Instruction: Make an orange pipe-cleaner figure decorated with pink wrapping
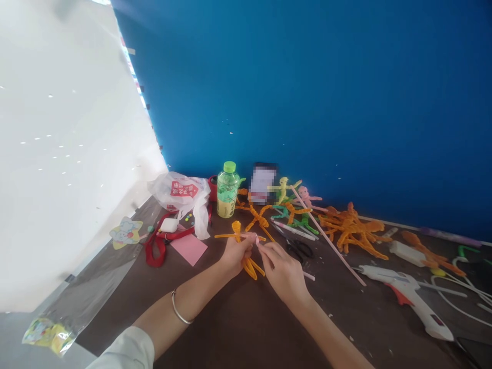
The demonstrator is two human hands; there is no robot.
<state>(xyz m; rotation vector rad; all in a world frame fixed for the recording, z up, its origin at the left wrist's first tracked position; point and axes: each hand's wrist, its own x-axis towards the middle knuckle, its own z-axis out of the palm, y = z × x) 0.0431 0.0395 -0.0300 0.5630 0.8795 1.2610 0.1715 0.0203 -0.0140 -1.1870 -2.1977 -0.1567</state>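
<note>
Over the tabletop [240,328], we've got fingertips nearly together: right hand [284,269] pinching the pink stem [257,239], left hand [236,254] clamped on the orange figure [237,227]. Figure's arms run left-right across our fingers; the pink wrap sits at their right end, right hand nearer. Scissors [304,248] just beyond, bottle [227,195] farther.

Left hand [237,255] beside right hand [283,269], both pinching; forearms [200,294] slanting inward.

1. Table [230,333], dark brown, bearing:
2. Glue gun [421,303], white and red
3. Bottle [228,195], green-capped, upright
4. Paper [194,251], pink, flat
5. Figures [353,233], orange, fuzzy, heaped
6. Scissors [293,246], black-handled
7. Strap [156,260], red, looped
8. Bag [177,187], white plastic
</note>
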